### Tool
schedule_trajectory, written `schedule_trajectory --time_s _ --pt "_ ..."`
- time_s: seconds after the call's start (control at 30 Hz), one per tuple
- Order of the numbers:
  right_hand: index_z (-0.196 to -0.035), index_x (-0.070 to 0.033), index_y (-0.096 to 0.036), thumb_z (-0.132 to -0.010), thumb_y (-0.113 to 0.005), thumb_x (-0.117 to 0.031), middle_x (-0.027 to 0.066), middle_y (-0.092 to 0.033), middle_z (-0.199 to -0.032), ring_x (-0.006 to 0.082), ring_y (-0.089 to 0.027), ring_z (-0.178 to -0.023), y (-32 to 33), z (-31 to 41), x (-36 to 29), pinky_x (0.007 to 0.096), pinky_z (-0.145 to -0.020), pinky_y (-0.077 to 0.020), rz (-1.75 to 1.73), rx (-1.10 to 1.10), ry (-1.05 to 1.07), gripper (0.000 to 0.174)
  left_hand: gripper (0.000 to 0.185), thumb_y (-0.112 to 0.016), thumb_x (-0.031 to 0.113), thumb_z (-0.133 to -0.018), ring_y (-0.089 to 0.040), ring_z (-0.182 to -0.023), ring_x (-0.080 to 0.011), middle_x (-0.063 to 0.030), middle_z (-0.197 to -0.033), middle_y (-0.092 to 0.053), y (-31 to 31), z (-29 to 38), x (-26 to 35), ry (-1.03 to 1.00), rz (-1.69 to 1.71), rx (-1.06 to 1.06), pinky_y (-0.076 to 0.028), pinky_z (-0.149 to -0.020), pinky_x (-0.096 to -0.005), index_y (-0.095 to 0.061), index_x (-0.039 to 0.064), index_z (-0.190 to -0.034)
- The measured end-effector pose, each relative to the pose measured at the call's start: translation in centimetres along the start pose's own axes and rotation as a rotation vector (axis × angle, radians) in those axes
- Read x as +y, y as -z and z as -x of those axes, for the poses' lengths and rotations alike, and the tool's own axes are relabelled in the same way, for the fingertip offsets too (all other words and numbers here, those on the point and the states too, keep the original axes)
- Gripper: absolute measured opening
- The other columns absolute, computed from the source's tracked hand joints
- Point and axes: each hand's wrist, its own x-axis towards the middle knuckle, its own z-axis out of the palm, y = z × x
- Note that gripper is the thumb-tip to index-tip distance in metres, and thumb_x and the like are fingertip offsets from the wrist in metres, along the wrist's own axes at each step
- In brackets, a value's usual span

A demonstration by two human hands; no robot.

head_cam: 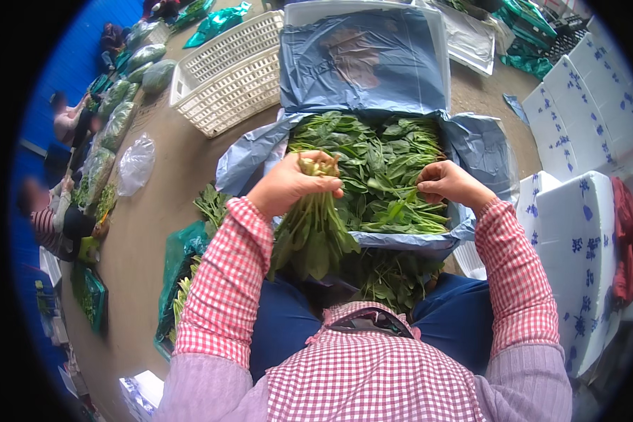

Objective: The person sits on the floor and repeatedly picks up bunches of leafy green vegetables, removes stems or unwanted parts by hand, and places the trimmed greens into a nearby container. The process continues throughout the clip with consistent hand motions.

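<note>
My left hand [303, 176] is closed around a bunch of leafy greens [314, 232], cut stem ends up and leaves hanging down over the near left corner of a lined box. My right hand [446, 182] pinches the stem of a single leafy green [393, 187] above the box's right side. Rows of leafy greens [348, 142] fill the box, which is lined with blue-grey plastic film [248, 153]. More loose greens [395, 279] lie between my knees, below the near edge of the box.
Behind the box stands another film-covered box [364, 58], beside white plastic crates [232, 79]. Stacked white foam boxes [575, 248] rise at right, a red cloth [630, 242] on them. A green plastic bag [182, 258] with greens lies left. Further left, people [58, 211] sit near bagged vegetables [118, 124].
</note>
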Motion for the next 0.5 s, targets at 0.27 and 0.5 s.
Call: schedule_trajectory --time_s 0.27,0.5 --pt "-0.106 0.003 -0.071 -0.099 -0.068 -0.012 0.0062 -0.074 -0.088 0.0115 -0.071 -0.077 -5.0 1.9 -6.1 0.0255 -0.073 -0.0601 -0.243 -0.231 0.26 0.017 0.034 -0.081 0.009 -0.085 -0.068 -0.085 -0.012 -0.0026 -0.098 -0.07 -3.5 -1.7 -2.1 0.04 -0.099 -0.099 -0.055 -0.08 -0.0277 -0.065 0.001 -0.114" --pt "-0.107 0.003 -0.069 -0.1 -0.066 -0.011 0.0061 -0.073 -0.087 0.011 -0.07 -0.077 -7.0 1.8 -6.4 0.0246 -0.07 -0.0592 -0.297 -0.045 0.427 0.016 0.033 -0.081 0.009 -0.085 -0.067 -0.089 -0.0116 -0.0026 -0.101 -0.07 -3.5 -1.0 -2.0 0.034 0.061 -0.097 -0.055 -0.082 -0.0276 -0.065 0.002 -0.113"
